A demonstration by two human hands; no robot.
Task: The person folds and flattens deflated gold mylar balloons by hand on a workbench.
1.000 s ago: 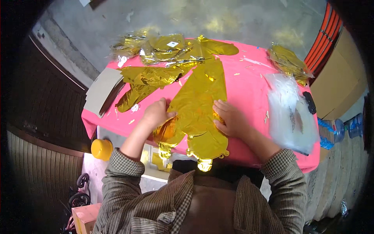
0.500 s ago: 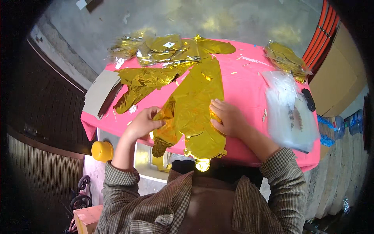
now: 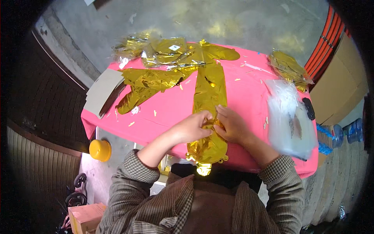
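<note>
While the gold foil piece [image 3: 210, 93] overhangs the near edge of the pink surface [image 3: 249, 97], the left hand [image 3: 191, 128] and right hand [image 3: 233, 125] sit close together over it, half curled; whether either grip pinches foil, I cannot tell.

A fisheye camera on the person's head, the left one of a side-by-side pair, looks steeply down and a little forward. It sits near the pink-covered surface [image 3: 247, 97], with the left hand [image 3: 193, 128] and right hand [image 3: 233, 125] close to mid-view. The striped shirt [image 3: 156, 208] enters at six o'clock, concrete floor [image 3: 202, 23] lies at twelve, orange-red pipes [image 3: 321, 43] bend at two, and a ribbed brown shutter [image 3: 41, 179] curves at eight.
</note>
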